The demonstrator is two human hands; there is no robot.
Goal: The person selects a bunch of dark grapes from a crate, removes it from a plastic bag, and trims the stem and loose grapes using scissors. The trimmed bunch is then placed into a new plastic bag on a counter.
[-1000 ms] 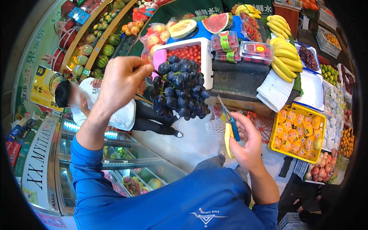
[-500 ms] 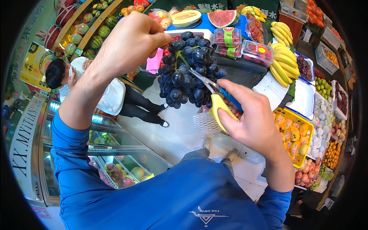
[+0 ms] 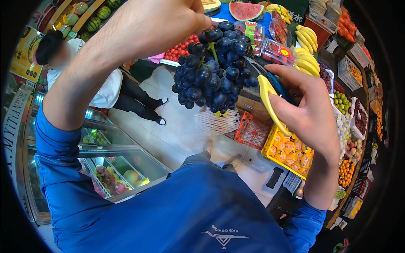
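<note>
A bunch of dark purple grapes [image 3: 213, 71] hangs in the air before me from my left hand [image 3: 168, 23]. The left fingers are pinched at its top, where the stem is mostly hidden behind hand and grapes. Beside the bunch, my right hand [image 3: 310, 103] holds scissors with yellow and blue handles [image 3: 268, 103]. Their handles are spread apart, and the blades point at the bunch's right side. The blade tips are partly hidden by the grapes, so I cannot tell whether they touch the stem.
Beyond the grapes are a tray of small red fruit [image 3: 179, 52], clear fruit boxes [image 3: 278, 51], a cut watermelon [image 3: 246, 11] and bananas [image 3: 307, 40]. A yellow crate [image 3: 266, 154] is at right, a glass display case [image 3: 122, 158] at left. A person [image 3: 101, 90] stands at far left.
The view has shifted. The scissors have drawn back to the right from the bunch's middle to its side, and their handles are wider apart. My left hand still holds the grapes.
</note>
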